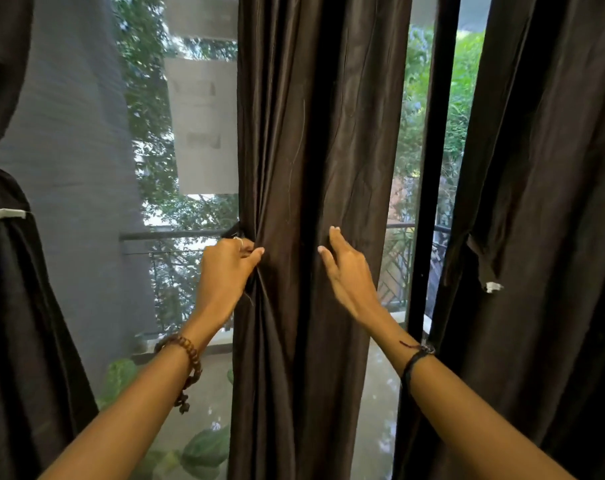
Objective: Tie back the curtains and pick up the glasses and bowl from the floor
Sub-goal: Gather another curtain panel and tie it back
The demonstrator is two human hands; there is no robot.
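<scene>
A dark brown middle curtain [315, 133] hangs straight down in front of me. My left hand [225, 268] pinches its left edge at waist height, bunching the cloth together with a dark strip. My right hand [342, 271] lies against the front of the same curtain, fingers spread, holding nothing. The left curtain [14, 289] is gathered in above a white tab [5, 213]. The right curtain [543, 202] hangs loose with a dark tie-back strap [481, 261] dangling from it. No glasses or bowl are in view.
Behind the curtains is a glass door with a black frame post [432, 168]. Outside are a balcony railing [169, 234], a grey wall, trees and green leaves low on the left. The floor is hidden.
</scene>
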